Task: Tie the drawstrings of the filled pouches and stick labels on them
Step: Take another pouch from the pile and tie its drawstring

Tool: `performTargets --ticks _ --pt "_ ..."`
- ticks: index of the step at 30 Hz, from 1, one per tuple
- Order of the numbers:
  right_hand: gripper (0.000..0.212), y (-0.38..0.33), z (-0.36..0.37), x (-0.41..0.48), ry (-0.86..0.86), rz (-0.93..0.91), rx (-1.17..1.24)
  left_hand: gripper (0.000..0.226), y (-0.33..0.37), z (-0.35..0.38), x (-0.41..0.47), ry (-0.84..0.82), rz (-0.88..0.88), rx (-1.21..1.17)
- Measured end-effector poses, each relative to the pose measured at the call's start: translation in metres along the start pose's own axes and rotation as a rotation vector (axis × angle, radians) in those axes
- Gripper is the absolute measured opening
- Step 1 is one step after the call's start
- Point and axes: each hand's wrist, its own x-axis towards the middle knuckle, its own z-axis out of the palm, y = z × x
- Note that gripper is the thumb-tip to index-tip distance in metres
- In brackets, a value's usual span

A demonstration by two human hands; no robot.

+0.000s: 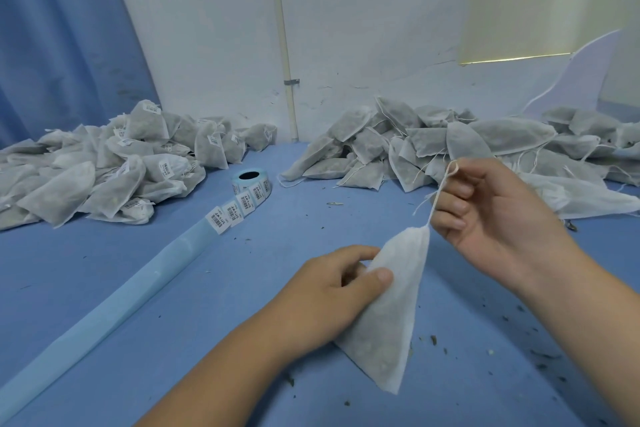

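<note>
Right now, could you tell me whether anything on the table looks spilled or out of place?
Yes: dark crumbs lie scattered over the blue table, thickest to the right of the held pouch, probably leaked filling. The empty backing strip from the label roll also trails loose toward the front left edge.

From my seat I see a blue table running back to a white wall. A blue curtain hangs at the left. A thin white pipe runs down the wall, held by a small metal clamp. A pale yellowish blind fills the upper right, with a curved whitish sheet leaning below it. Dark dried crumbs dot the table at the right.
</note>
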Motion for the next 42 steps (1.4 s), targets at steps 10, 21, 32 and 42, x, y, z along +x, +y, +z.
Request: performTargets --ticks 10,21,32,42 --pt "0.013 0.018 0.014 -0.026 -0.143 -0.731 -1.076 0.032 0.005 0.0 0.006 0.244 -0.094 -0.083" --pt "0.024 0.038 0.016 -0.035 -0.44 -0.858 -1.727 0.037 0.005 -0.005 0.007 0.217 -0.124 -0.437" --pt "0.026 0.059 0.013 -0.035 -0.355 -0.714 -1.349 0.017 0.002 -0.031 0.003 0.169 -0.209 -0.518" --pt "0.025 0.098 0.043 -0.022 -0.434 -0.42 -1.355 0.012 -0.045 -0.153 -0.003 0.799 -0.344 -0.832"
